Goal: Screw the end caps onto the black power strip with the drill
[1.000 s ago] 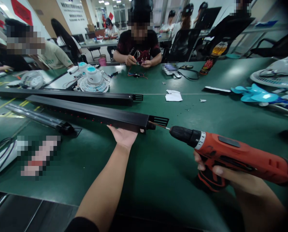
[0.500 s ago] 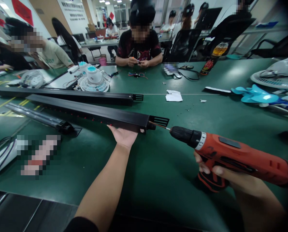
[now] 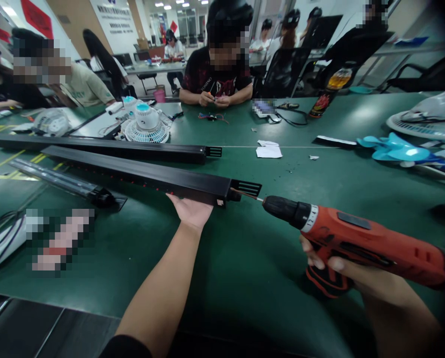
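Observation:
My left hand (image 3: 192,211) supports the near end of a long black bar (image 3: 148,174) from below, with its fingers hidden beneath it. A slotted black bracket (image 3: 248,187) and a short dark plug with wires stick out of that end. In my right hand (image 3: 338,263) is a red and black cordless drill (image 3: 364,238), my fingers wrapped round its handle. The drill's thin bit points left, its tip close to the bar's end; whether it touches cannot be made out.
Behind lies a second black bar (image 3: 151,149); a clear-wrapped bar (image 3: 61,181) rests at left. White fan parts (image 3: 147,124), paper scraps (image 3: 269,149), blue fan blades (image 3: 397,146) and a drink bottle (image 3: 329,94) are on the green table (image 3: 245,278). A person (image 3: 222,69) sits opposite, handling small parts.
My hands, the bar and the drill look nearly unmoved. The person opposite has shifted their head slightly to the right.

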Demonstrator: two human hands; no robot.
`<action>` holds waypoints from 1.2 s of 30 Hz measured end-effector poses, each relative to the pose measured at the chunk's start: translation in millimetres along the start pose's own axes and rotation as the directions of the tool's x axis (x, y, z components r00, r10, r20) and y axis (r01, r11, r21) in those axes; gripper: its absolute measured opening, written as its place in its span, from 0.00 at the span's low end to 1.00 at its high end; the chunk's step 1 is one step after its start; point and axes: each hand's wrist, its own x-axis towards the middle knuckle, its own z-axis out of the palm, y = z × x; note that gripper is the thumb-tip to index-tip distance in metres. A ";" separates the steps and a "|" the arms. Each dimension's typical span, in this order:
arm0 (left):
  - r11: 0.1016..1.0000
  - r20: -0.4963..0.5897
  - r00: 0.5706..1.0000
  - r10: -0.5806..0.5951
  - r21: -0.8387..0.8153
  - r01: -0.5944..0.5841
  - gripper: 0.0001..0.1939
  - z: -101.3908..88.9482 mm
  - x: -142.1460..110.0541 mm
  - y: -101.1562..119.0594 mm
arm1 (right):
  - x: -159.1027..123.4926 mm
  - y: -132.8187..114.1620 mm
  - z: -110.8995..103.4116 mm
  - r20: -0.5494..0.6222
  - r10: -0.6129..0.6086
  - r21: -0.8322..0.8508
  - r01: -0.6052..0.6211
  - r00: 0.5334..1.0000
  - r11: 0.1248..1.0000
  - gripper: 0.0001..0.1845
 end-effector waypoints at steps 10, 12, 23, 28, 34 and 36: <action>0.999 -0.015 1.000 -0.014 -0.036 0.013 0.57 1.1 -0.1 0.1 | 0.9 3.9 -5.0 0.013 -0.041 0.060 0.040 0.999 0.997 0.20; 0.999 -0.019 1.000 -0.013 -0.041 0.012 0.57 1.1 -0.5 0.2 | -2.9 8.0 -8.7 0.043 -0.014 0.072 0.011 0.999 0.997 0.23; 1.000 -0.008 1.000 0.014 0.013 -0.014 0.58 -5.8 3.5 -0.9 | -2.9 8.2 -11.8 0.131 0.045 0.055 -0.052 0.990 0.997 0.16; 0.998 0.048 0.998 0.031 0.046 -0.034 0.56 -9.2 3.7 -0.7 | -2.0 8.1 -8.9 0.124 0.057 0.045 -0.063 0.991 0.997 0.15; 0.997 0.054 0.998 0.033 0.069 -0.037 0.57 -6.3 1.6 -1.1 | -4.2 6.4 -6.7 0.077 0.044 0.043 -0.048 0.996 0.998 0.14; 0.998 0.038 0.999 0.022 0.064 -0.025 0.58 -4.6 0.7 -1.1 | -4.2 4.9 -6.6 0.068 0.056 0.046 -0.059 0.996 0.997 0.14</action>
